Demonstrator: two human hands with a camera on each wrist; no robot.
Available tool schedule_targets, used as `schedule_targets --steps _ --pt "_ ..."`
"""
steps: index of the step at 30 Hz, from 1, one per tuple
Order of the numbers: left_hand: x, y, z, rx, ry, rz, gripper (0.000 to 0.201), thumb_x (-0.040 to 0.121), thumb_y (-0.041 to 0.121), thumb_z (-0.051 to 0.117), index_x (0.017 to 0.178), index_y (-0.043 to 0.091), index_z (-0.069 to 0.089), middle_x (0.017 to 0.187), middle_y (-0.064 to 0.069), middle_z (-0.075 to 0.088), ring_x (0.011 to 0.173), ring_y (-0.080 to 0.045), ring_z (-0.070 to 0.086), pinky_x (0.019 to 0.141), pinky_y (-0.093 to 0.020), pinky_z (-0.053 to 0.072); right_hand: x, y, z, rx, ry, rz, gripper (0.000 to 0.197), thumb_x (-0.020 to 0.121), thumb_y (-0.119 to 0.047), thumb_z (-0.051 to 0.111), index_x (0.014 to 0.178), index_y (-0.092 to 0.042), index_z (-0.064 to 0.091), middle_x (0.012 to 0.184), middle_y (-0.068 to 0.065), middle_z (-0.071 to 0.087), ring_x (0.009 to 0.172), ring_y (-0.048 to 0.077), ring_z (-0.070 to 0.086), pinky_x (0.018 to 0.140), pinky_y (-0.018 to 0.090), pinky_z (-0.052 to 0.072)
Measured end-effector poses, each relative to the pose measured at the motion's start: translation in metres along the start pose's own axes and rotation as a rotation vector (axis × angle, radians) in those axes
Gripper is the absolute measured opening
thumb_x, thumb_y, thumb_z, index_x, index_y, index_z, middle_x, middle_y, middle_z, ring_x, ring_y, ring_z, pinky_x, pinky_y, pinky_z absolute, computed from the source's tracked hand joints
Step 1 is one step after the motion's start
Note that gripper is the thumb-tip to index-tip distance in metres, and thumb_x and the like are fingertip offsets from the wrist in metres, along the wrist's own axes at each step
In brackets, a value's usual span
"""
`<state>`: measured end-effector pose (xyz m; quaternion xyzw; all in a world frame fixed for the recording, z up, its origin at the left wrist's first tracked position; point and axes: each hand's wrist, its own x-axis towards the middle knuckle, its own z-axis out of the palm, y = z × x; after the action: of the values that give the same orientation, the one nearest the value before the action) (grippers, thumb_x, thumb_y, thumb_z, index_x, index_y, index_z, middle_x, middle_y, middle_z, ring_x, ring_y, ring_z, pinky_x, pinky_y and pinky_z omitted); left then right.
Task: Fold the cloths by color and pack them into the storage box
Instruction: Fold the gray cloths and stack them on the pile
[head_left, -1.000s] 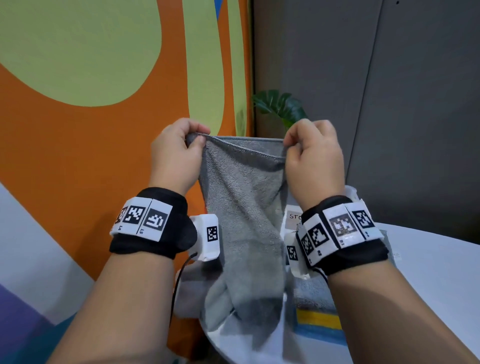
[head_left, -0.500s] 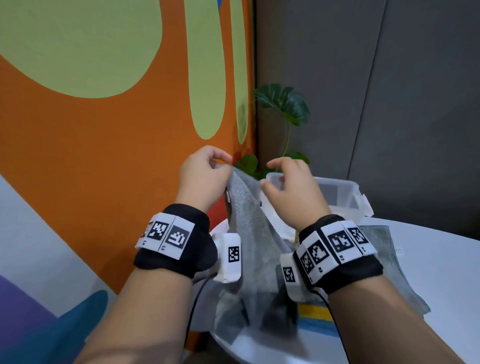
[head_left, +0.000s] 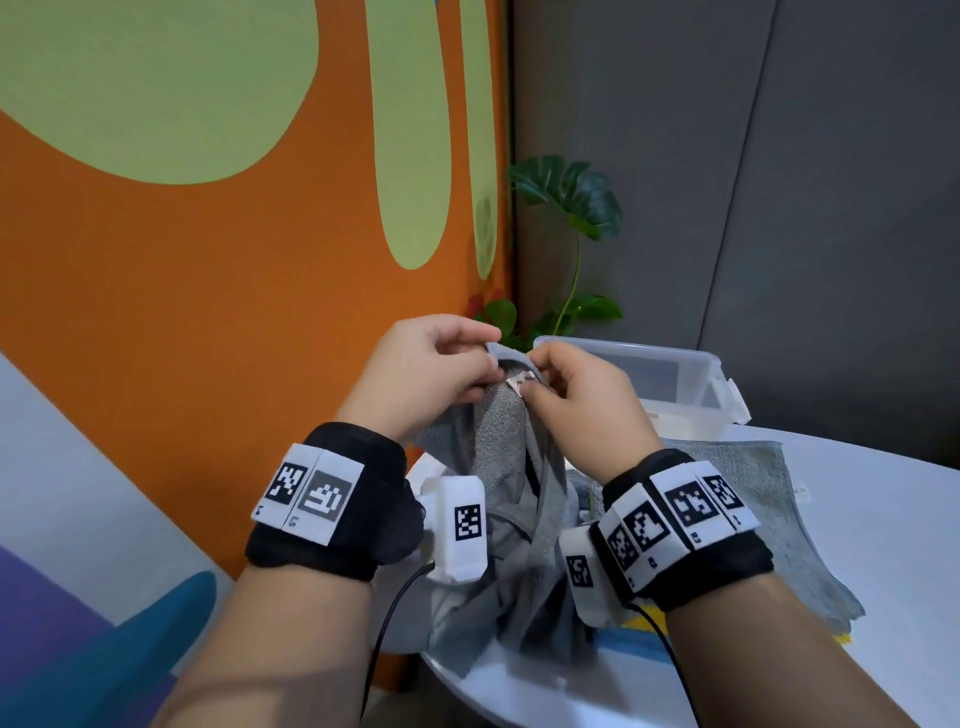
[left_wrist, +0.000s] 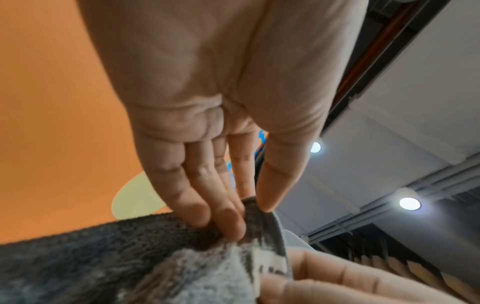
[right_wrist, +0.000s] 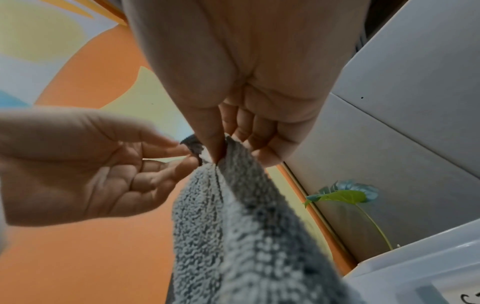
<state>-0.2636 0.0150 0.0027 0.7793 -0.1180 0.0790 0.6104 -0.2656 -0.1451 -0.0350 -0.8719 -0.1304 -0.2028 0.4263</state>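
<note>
We've got one grey cloth (head_left: 501, 467) pinched at its top corner by both hands, left hand (head_left: 421, 374) and right hand (head_left: 582, 410) nearly touching, rest draping to the white table (head_left: 883, 519). A second grey cloth (head_left: 769, 499) lies flat beside the one storage box (head_left: 691, 384). Only the right wrist view shows writing on the box.
</note>
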Motion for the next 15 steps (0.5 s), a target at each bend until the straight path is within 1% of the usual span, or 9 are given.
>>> schedule_targets --steps 2,4,6,8,10,13,15 --pt "-0.001 -0.005 -0.003 0.053 0.004 0.055 0.031 0.081 -0.004 0.067 0.105 0.016 0.068 0.083 -0.003 0.07 0.076 -0.013 0.067 0.073 -0.026 0.053 0.001 0.001 0.001 0.045 0.009 0.01 0.013 0.089 -0.02 0.06 0.083 -0.031 0.058 0.068 -0.011 0.056 0.063 0.001 0.05 0.061 0.016 0.037" --pt "-0.004 -0.009 -0.001 0.092 0.009 0.096 0.031 0.078 -0.004 0.07 0.1 0.018 0.065 0.084 -0.004 0.07 0.072 -0.011 0.064 0.072 -0.024 0.051 0.001 0.002 0.002 0.09 -0.005 0.016 0.011 0.089 -0.02 0.06 0.085 -0.03 0.061 0.071 -0.009 0.06 0.064 0.002 0.051 0.063 0.02 0.038" --pt "-0.006 -0.013 0.002 0.174 0.052 0.164 0.029 0.076 0.003 0.075 0.095 0.022 0.064 0.085 -0.003 0.07 0.069 -0.009 0.06 0.07 -0.021 0.052 0.0 0.002 0.003 0.137 -0.022 0.015 0.01 0.089 -0.019 0.061 0.086 -0.029 0.064 0.072 -0.007 0.062 0.065 0.005 0.053 0.065 0.023 0.041" --pt "-0.007 -0.016 0.004 0.212 0.098 0.223 0.031 0.074 0.01 0.078 0.094 0.027 0.062 0.081 0.004 0.07 0.07 -0.007 0.06 0.072 -0.019 0.05 -0.001 0.001 0.004 0.167 -0.035 0.009 0.009 0.089 -0.021 0.06 0.088 -0.028 0.066 0.073 -0.005 0.063 0.068 0.009 0.055 0.067 0.026 0.045" --pt "-0.007 -0.018 0.005 0.229 0.126 0.262 0.035 0.073 0.013 0.079 0.097 0.031 0.061 0.08 0.008 0.068 0.074 -0.005 0.06 0.076 -0.019 0.049 -0.002 -0.001 0.003 0.183 -0.055 0.003 0.01 0.091 -0.022 0.058 0.09 -0.026 0.067 0.077 -0.003 0.066 0.076 0.013 0.06 0.073 0.03 0.047" --pt "-0.006 -0.02 0.007 0.245 0.134 0.289 0.039 0.073 0.013 0.08 0.102 0.032 0.061 0.086 0.01 0.066 0.077 -0.001 0.061 0.08 -0.02 0.051 -0.003 -0.003 0.001 0.22 -0.107 0.006 0.013 0.094 -0.019 0.053 0.092 -0.021 0.067 0.084 0.0 0.067 0.085 0.016 0.061 0.08 0.035 0.047" --pt "-0.006 -0.022 0.007 0.222 0.135 0.292 0.038 0.072 0.014 0.081 0.1 0.031 0.062 0.087 0.009 0.067 0.076 -0.001 0.062 0.077 -0.019 0.051 -0.003 -0.004 0.0 0.26 -0.125 0.017 0.014 0.094 -0.017 0.052 0.093 -0.018 0.066 0.086 0.002 0.067 0.085 0.016 0.06 0.082 0.037 0.047"
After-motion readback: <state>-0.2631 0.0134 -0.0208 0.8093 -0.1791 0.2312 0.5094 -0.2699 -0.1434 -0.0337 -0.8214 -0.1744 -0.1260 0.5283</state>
